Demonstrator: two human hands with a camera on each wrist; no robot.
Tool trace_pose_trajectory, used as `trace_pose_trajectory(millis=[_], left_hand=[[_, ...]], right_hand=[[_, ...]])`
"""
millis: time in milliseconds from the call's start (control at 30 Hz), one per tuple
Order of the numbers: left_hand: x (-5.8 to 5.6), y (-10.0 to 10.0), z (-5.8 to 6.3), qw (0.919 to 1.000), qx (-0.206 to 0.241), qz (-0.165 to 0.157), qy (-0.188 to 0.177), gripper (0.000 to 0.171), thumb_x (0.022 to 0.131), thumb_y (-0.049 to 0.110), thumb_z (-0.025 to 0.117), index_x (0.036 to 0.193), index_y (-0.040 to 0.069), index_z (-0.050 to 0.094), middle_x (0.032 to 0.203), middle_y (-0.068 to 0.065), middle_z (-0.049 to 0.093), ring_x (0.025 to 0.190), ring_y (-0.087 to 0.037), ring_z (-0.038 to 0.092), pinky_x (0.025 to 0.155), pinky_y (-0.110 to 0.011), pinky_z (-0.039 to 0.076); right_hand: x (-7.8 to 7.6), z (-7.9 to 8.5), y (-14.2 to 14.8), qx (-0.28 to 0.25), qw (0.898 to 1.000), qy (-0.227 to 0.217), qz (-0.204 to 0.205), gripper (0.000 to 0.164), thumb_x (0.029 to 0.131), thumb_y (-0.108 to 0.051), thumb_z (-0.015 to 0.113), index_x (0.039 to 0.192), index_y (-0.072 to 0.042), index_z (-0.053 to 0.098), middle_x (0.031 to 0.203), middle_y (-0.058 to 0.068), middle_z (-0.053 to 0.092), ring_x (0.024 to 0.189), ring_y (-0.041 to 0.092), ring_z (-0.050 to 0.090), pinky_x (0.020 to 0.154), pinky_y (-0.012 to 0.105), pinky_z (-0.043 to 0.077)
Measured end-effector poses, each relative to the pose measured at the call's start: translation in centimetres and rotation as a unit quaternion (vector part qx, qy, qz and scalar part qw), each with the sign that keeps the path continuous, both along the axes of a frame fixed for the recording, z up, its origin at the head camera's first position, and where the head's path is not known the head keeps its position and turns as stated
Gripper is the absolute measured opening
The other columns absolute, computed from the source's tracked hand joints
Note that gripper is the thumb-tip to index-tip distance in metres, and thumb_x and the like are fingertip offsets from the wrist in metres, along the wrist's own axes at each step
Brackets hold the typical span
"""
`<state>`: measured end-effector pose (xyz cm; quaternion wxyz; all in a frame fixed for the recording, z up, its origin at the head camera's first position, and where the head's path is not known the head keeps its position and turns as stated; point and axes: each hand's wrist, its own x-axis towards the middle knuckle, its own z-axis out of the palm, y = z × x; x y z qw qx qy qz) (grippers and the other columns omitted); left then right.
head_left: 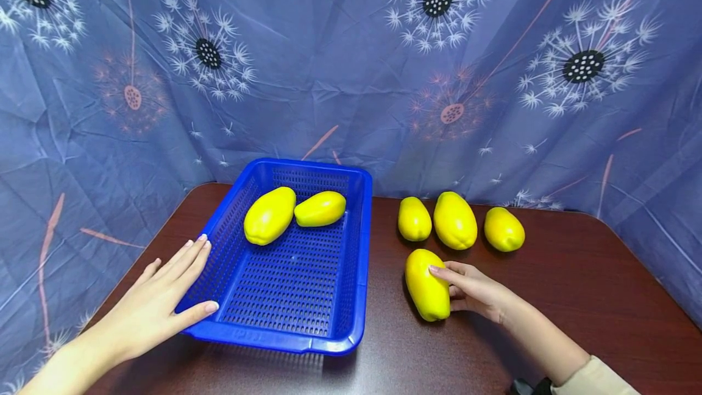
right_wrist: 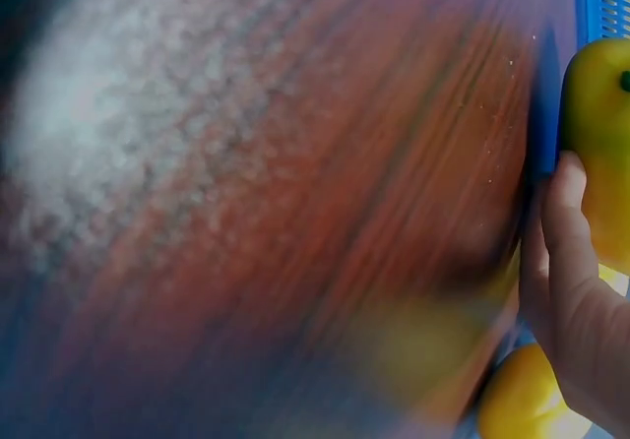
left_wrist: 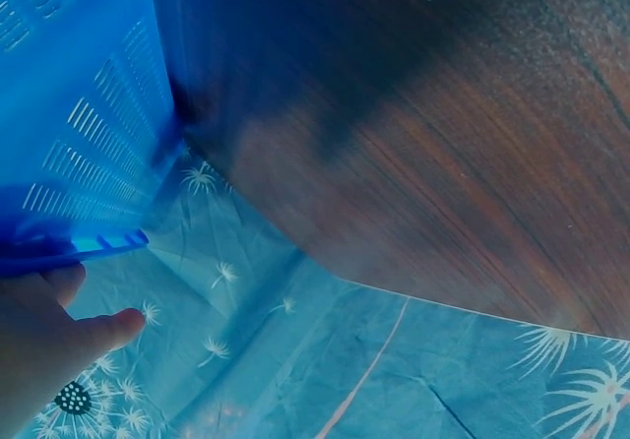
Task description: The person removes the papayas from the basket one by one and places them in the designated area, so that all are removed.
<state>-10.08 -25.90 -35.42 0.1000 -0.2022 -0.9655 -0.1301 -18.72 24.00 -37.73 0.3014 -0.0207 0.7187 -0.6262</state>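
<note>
A blue plastic basket (head_left: pixel 363 249) with slotted walls stands on the left half of the table. My left hand (head_left: pixel 156 306) rests on its left rim near the front corner, fingers extended and thumb spread along the front edge. Two yellow papayas lie inside: a larger papaya (head_left: pixel 270 216) and a smaller papaya (head_left: pixel 320 209). To the right of the basket, my right hand (head_left: pixel 474 288) grips another papaya (head_left: pixel 425 285) from its right side. In the right wrist view, the fingers (right_wrist: pixel 566 203) lie against this papaya (right_wrist: pixel 600 114), which is cut off by the frame edge.
Behind the gripped papaya, a small papaya (head_left: pixel 414 219), a larger papaya (head_left: pixel 455 221) and a third papaya (head_left: pixel 504 229) lie in a row. The dark brown table (head_left: pixel 592 273) ends at a blue curtain (head_left: pixel 329 78) with dandelion prints.
</note>
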Motion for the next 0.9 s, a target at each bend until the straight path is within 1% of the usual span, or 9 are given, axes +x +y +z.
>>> trace_pose_trajectory(millis=[67,200,367,467,633,733,900], left_hand=[[0.0,0.0,0.0,1.0,0.0,0.001,-0.002,0.086,0.087,0.046,0.059,0.151,0.012,0.013,0.155,-0.01,0.014,0.141,-0.011,-0.004,0.109,-0.052,-0.006],[0.0,-0.1,0.0,1.0,-0.003,0.002,-0.003,0.086,0.087,0.046,0.059,0.151,0.011,0.013,0.155,-0.01,0.014,0.141,-0.011,-0.005,0.109,-0.053,-0.006],[-0.1,0.0,0.1,1.0,-0.001,0.002,-0.004,0.086,0.087,0.046,0.06,0.151,0.012,0.013,0.155,-0.011,0.015,0.142,-0.012,-0.003,0.109,-0.055,-0.005],[-0.1,0.1,0.2,1.0,0.001,0.002,-0.005,0.086,0.087,0.046,0.059,0.151,0.012,0.013,0.155,-0.011,0.015,0.142,-0.014,-0.002,0.108,-0.055,-0.005],[-0.1,0.2,0.2,1.0,0.0,0.003,-0.006,0.085,0.088,0.046,0.059,0.151,0.012,0.013,0.155,-0.011,0.015,0.142,-0.014,-0.002,0.109,-0.054,-0.005],[0.0,0.2,0.2,1.0,0.001,0.001,-0.004,0.085,0.088,0.046,0.059,0.15,0.011,0.014,0.155,-0.011,0.015,0.142,-0.014,-0.002,0.109,-0.054,-0.004],[0.0,0.1,0.1,1.0,0.001,0.0,-0.001,0.085,0.087,0.046,0.059,0.15,0.011,0.014,0.154,-0.011,0.016,0.142,-0.014,-0.002,0.109,-0.055,-0.003]], right_hand=[[0.1,0.0,-0.2,0.005,1.0,-0.001,-0.007,0.051,0.095,-0.034,0.051,0.123,0.007,0.038,0.094,0.004,0.063,0.085,0.019,0.063,0.078,0.041,0.051],[0.1,0.0,-0.6,0.02,1.0,0.005,-0.018,0.058,0.094,-0.036,0.052,0.127,0.008,0.034,0.094,0.005,0.062,0.084,0.018,0.062,0.078,0.042,0.051],[0.1,0.1,-1.1,0.05,0.998,0.008,-0.046,0.055,0.092,-0.038,0.055,0.122,0.006,0.041,0.089,0.005,0.061,0.078,0.017,0.059,0.075,0.04,0.052],[0.0,0.3,-1.2,0.07,0.996,0.011,-0.057,0.056,0.091,-0.04,0.056,0.12,0.007,0.043,0.088,0.005,0.061,0.077,0.017,0.059,0.073,0.039,0.053],[-0.1,0.6,-1.3,0.088,0.994,0.015,-0.057,0.062,0.091,-0.042,0.056,0.123,0.009,0.04,0.088,0.006,0.06,0.078,0.017,0.058,0.073,0.039,0.053],[-0.2,0.6,-1.4,0.086,0.995,0.014,-0.054,0.062,0.091,-0.042,0.055,0.123,0.009,0.04,0.088,0.006,0.06,0.078,0.017,0.058,0.074,0.04,0.053],[-0.2,0.6,-1.6,0.079,0.995,0.008,-0.053,0.065,0.091,-0.043,0.055,0.126,0.01,0.038,0.089,0.007,0.06,0.079,0.018,0.059,0.074,0.041,0.053]])
